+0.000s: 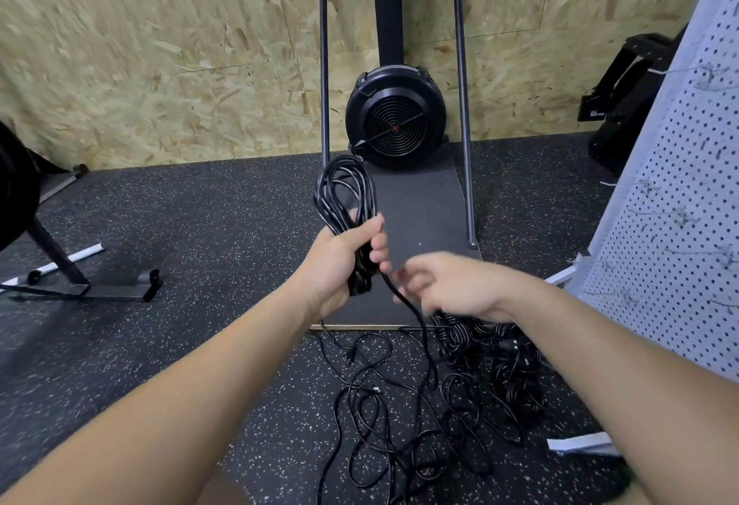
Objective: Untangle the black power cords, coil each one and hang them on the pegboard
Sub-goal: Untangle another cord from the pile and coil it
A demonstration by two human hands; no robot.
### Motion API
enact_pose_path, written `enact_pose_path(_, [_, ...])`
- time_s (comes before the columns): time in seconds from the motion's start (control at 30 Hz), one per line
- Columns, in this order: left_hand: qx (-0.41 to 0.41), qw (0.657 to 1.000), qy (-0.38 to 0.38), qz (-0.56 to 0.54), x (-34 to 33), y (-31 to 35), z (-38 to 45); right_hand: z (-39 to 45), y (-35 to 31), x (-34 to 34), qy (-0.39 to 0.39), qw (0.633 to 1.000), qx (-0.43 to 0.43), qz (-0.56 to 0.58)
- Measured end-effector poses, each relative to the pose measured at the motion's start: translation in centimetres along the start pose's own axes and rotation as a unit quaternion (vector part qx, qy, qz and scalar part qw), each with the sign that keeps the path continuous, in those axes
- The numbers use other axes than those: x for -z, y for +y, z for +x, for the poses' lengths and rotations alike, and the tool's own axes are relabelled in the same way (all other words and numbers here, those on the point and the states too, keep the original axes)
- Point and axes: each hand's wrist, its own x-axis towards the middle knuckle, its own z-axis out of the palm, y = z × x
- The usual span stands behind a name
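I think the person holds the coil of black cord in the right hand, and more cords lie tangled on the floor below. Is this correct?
Not quite. The head view shows the coil of black cord in the grip of the left hand, not the right. The right hand is beside it, near the loose strand; it is blurred. More cords do lie tangled on the floor below.

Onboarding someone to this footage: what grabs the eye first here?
Dead centre, the left hand grips a coil of black cord, with the blurred right hand beside it at the trailing strand. Below them a tangle of black cords sprawls on the speckled floor. A white pegboard stands at the right edge.
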Motion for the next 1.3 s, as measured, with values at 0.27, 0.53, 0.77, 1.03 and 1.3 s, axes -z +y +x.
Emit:
enact_pose_path(0.27, [-0.04, 0.988, 0.15, -0.024, 3.3, 1.0, 1.5, -0.1, 0.0, 0.3, 0.028, 0.999, -0.009, 0.027])
enact_pose_path(0.53, [-0.04, 0.953, 0.198, 0.225, 4.0, 0.8, 1.4, -1.4, -4.1, 0.3, 0.149, 0.978, 0.109, -0.092])
enact_pose_path(0.77, [0.111, 0.985, -0.036, 0.126, 0.1, 0.6, -0.8, -2.0, -5.6, 0.8, 0.19, 0.969, 0.153, -0.028])
enact_pose_path(1.03, [0.163, 0.964, -0.118, 0.176, -0.5, -1.0, -1.3, -1.2, -3.8, 1.8, 0.289, 0.942, 0.14, -0.093])
enact_pose_path(1.3, [0.129, 0.99, -0.014, 0.061, 0.3, -1.6, -0.5, -1.3, -2.3, 3.1, 0.188, 0.977, 0.098, 0.03])
